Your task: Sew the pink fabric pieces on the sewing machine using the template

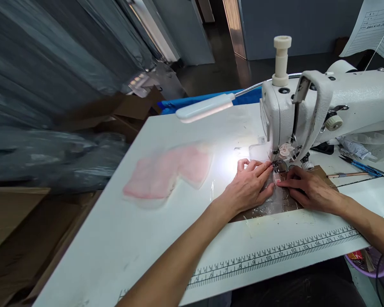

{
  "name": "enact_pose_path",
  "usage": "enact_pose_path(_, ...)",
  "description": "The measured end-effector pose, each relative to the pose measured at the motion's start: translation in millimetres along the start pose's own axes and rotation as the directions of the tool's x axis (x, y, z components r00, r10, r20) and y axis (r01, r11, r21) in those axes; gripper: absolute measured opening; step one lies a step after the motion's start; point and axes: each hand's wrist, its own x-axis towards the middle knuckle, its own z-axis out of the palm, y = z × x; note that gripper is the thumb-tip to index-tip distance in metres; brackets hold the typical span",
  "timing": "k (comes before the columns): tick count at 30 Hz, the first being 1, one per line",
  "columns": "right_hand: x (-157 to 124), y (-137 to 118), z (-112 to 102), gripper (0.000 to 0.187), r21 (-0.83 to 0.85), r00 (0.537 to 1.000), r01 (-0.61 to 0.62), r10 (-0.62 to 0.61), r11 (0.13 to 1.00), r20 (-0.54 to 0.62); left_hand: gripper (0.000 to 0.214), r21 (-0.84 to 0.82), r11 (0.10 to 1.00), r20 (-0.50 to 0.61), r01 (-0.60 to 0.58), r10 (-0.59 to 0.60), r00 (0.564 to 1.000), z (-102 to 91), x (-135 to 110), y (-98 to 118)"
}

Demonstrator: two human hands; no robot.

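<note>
A white sewing machine (281,106) stands at the right, its needle area lit brightly. Under the presser foot lies a narrow strip of sheer whitish fabric (277,198). My left hand (251,185) rests beside the foot with fingers stretched towards it and thumb apart. From the other side my right hand (312,189) reaches in; its index fingertip touches the strip, while the thumb sits lower and apart. A pale pink ribbon-like rosette (286,150) hangs by the needle bar. Sheer pink fabric pieces (169,170), somewhat blurred, lie on the table left of my hands.
A ruler scale (259,259) runs along the front of the white table (115,247). Blue-handled scissors (368,168) lie at the right. A lamp (206,107) reaches over the table. Cardboard boxes (16,243) stand left, and a purple bin (369,262) sits below.
</note>
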Motion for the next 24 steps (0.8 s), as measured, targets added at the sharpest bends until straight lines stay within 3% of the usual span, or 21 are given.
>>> enact_pose_path(5, 0, -1, -1, 0.032, 0.006, 1.000, -0.015, 0.015, 1.000, 0.014, 0.040, 0.066, 0.998, -0.120, -0.009, 0.017, 0.993, 4.4, 0, 3)
enact_pose_path(8, 0, -1, -1, 0.033, 0.015, 1.000, -0.012, 0.012, 1.000, 0.019, 0.029, 0.016, 0.998, -0.189, -0.067, 0.069, 0.980, 7.7, 0, 3)
enact_pose_path(13, 1, -1, 1, 0.034, 0.022, 1.000, 0.010, -0.010, 1.000, 0.007, 0.021, -0.098, 0.985, -0.183, -0.142, 0.122, 0.975, 5.4, -1, 2)
enact_pose_path(17, 2, -5, 1, 0.035, -0.016, 1.000, 0.015, -0.015, 1.000, -0.017, 0.025, -0.033, 0.987, -0.183, -0.160, 0.151, 0.971, 2.4, -4, 0)
enact_pose_path(24, 2, -11, 3, 0.040, -0.071, 0.996, -0.084, 0.086, 0.994, 0.022, 0.031, 0.080, 0.989, -0.210, -0.125, 0.140, 0.968, 7.0, -3, -5)
